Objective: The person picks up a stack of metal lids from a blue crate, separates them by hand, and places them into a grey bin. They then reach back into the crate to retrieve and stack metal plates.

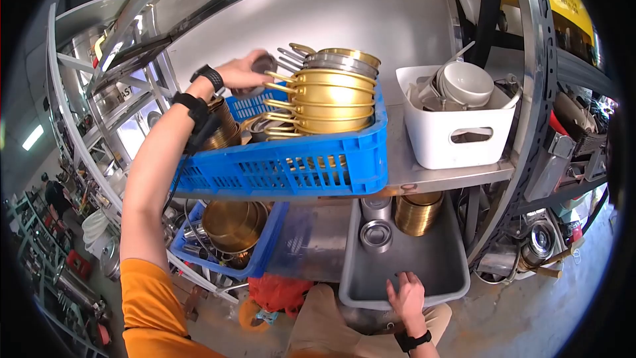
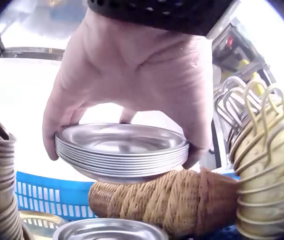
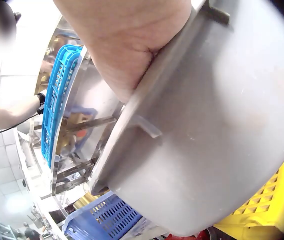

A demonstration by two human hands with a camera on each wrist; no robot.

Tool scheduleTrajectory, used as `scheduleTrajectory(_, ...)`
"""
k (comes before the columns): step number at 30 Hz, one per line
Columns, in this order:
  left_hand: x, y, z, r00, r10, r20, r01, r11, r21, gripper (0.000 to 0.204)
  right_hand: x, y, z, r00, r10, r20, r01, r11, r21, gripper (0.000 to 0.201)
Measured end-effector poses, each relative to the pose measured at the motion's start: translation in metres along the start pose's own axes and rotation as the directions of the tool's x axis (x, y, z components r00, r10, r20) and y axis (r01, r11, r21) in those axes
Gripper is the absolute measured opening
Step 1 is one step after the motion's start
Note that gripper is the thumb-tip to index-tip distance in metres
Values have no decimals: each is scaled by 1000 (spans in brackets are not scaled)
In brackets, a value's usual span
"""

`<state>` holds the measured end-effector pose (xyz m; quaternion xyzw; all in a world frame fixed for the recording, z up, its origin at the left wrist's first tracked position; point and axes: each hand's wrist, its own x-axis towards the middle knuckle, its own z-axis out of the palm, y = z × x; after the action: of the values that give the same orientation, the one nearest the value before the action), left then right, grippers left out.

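Note:
In the head view my left hand (image 1: 240, 73) is over the blue crate (image 1: 285, 166), left of the stacked gold-coloured handled pans (image 1: 334, 96). It grips a stack of small round silver metal dishes (image 2: 122, 157) by the sides, thumb and fingers at opposite edges. Below it in the left wrist view are a wicker basket-like stack (image 2: 167, 200) and another silver dish (image 2: 109, 231). My right hand (image 1: 407, 298) rests over the near rim of the grey tub (image 1: 404, 272), fingers reaching inside. The right wrist view hides those fingers behind the tub's wall.
Silver tins (image 1: 376, 235) and a stack of gold-coloured dishes (image 1: 417, 213) stand at the tub's far end. A white bin (image 1: 457, 136) with bowls sits right of the crate. Below is a second blue crate (image 1: 255, 268). A metal shelf post (image 1: 530, 93) rises at right.

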<state>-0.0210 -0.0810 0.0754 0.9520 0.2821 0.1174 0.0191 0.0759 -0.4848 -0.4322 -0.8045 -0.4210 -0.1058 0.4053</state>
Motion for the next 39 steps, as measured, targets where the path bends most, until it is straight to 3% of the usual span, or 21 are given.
scheduleTrajectory(1,8,-25,-4,981,136,-135,-130,990,50,100,0,1,0,1000,-9,1,9,1000,-15,25)
scheduleTrajectory(3,-19,-9,-16,944,152,-294,-183,980,-81,95,1,-1,0,1000,-7,16,8,999,-33,25)
scheduleTrajectory(4,-50,12,-19,938,52,-343,-141,961,-240,91,2,-3,-1,1000,-13,10,13,999,-31,25)
scheduleTrajectory(5,-41,-13,-17,807,157,-570,-255,962,-96,98,1,-3,-1,1000,-11,6,11,999,-31,25)
scheduleTrajectory(8,-136,46,-9,834,67,-547,-278,909,-312,84,1,-3,-3,999,-5,45,6,1000,-27,24)
scheduleTrajectory(10,-165,44,12,708,312,-633,-556,799,-228,85,0,-4,-4,998,25,62,-26,1000,8,24)
scheduleTrajectory(11,-188,52,27,713,362,-600,-624,717,-310,91,3,-3,-4,998,25,63,-29,998,59,25)
scheduleTrajectory(12,-213,61,37,793,385,-472,-586,692,-421,101,7,0,-2,996,42,78,-46,998,46,25)
scheduleTrajectory(15,-259,87,118,849,318,-422,-528,492,-692,123,13,0,-4,993,51,102,-70,980,185,27)
scheduleTrajectory(16,-273,91,133,915,342,-212,-370,504,-781,119,17,-8,-8,986,91,141,-127,953,276,30)
scheduleTrajectory(18,-274,97,180,849,521,-89,-410,543,-733,101,25,-14,-6,974,130,184,-188,919,346,34)
scheduleTrajectory(19,-271,100,218,836,535,-126,-448,530,-721,92,28,-9,3,939,162,303,-299,821,486,44)
scheduleTrajectory(20,-274,108,236,884,443,149,-84,463,-882,93,32,-7,8,892,171,418,-411,690,595,55)
scheduleTrajectory(21,-265,104,277,889,438,134,-95,462,-882,84,37,-16,3,889,180,421,-416,701,579,55)
scheduleTrajectory(23,-253,104,351,955,293,36,-116,486,-866,81,49,-41,-7,675,155,721,-733,243,635,77)
scheduleTrajectory(24,-247,106,377,968,248,41,-83,467,-880,81,53,-42,-2,669,168,724,-739,258,622,77)
scheduleTrajectory(26,-237,106,418,979,200,42,-48,426,-903,81,61,-38,11,532,34,846,-822,261,506,75)
scheduleTrajectory(29,-226,104,454,965,263,-13,-131,436,-891,83,73,-39,18,435,86,896,-884,231,406,76)
scheduleTrajectory(31,-222,101,463,945,325,39,21,58,-998,86,75,-35,20,397,101,912,-898,248,363,80)
scheduleTrajectory(38,-235,100,465,977,209,40,21,95,-995,84,71,-34,37,439,53,897,-865,294,406,88)
scheduleTrajectory(39,-236,101,467,978,202,45,28,87,-996,84,69,-37,39,493,99,864,-838,321,441,88)
